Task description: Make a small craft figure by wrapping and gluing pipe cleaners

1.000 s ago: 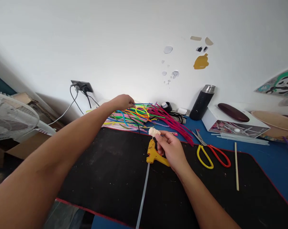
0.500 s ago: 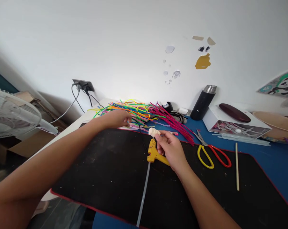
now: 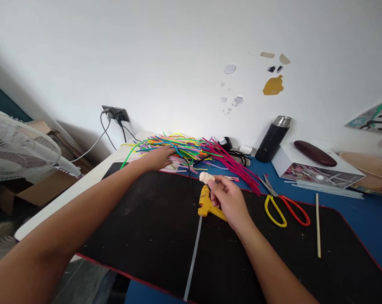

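1. I have the right hand above the black mat, its thumb and fingers pinching a small cream-white piece.
2. That piece sits right by the nozzle of the yellow glue gun; from here I cannot tell whether they touch.
3. The gun is on the mat, its handle running under my right hand, a long translucent glue stick extending from its back toward the near edge.
4. My left hand reaches to the near side of the heap of multicoloured fuzzy stems; I cannot tell whether its fingers grip any.
5. Magenta stems fan out to the right of that heap, on the blue worktop.
6. To the right of my right hand I see scissors lying open, then a pale wooden stick.
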`<state>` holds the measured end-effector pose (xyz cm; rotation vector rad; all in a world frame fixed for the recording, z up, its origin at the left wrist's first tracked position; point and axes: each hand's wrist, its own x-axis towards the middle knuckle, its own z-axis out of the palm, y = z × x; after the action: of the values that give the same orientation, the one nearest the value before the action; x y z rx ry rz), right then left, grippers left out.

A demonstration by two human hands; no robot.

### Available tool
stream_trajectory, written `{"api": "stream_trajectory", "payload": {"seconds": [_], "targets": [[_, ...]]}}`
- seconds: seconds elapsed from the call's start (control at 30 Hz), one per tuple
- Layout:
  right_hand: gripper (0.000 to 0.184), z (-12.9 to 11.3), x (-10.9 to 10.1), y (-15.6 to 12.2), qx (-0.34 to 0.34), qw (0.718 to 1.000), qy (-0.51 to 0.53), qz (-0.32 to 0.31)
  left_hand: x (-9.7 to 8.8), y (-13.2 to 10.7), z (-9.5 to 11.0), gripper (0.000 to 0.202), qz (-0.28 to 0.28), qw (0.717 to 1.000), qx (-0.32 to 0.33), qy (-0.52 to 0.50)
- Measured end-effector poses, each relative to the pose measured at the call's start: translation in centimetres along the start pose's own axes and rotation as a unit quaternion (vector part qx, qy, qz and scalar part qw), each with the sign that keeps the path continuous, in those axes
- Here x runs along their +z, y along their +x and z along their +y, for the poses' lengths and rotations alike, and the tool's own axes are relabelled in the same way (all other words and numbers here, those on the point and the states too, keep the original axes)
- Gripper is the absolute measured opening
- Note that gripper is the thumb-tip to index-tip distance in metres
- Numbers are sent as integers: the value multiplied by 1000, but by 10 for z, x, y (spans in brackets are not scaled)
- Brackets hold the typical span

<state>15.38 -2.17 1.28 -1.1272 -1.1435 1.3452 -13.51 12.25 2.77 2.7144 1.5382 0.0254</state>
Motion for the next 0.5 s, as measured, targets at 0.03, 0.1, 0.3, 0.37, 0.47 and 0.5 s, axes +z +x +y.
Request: {"api": "stream_trajectory", "payload": {"seconds": [0.03, 0.1, 0.3, 0.37, 0.47, 0.5], "targets": [[53, 0, 0, 0, 1, 1000, 0, 0, 2, 2, -2, 39, 2, 1000, -3, -7], [52, -1, 0, 0, 0, 1000, 1, 3, 4, 4, -4, 36, 3, 1000, -13, -14], [52, -2, 2, 0, -3, 1000, -2, -4, 8, 3, 1, 29, -17, 1000, -4, 12], [53, -3, 2, 0, -3, 1000, -6, -5, 9, 4, 2, 32, -23, 999, 2, 28], [53, -3, 1, -1, -6, 1000, -5, -1, 9, 5, 2, 31, -28, 999, 2, 45], [53, -2, 1, -1, -6, 1000, -5, 1, 9, 5, 2, 29, -30, 998, 2, 47]]}}
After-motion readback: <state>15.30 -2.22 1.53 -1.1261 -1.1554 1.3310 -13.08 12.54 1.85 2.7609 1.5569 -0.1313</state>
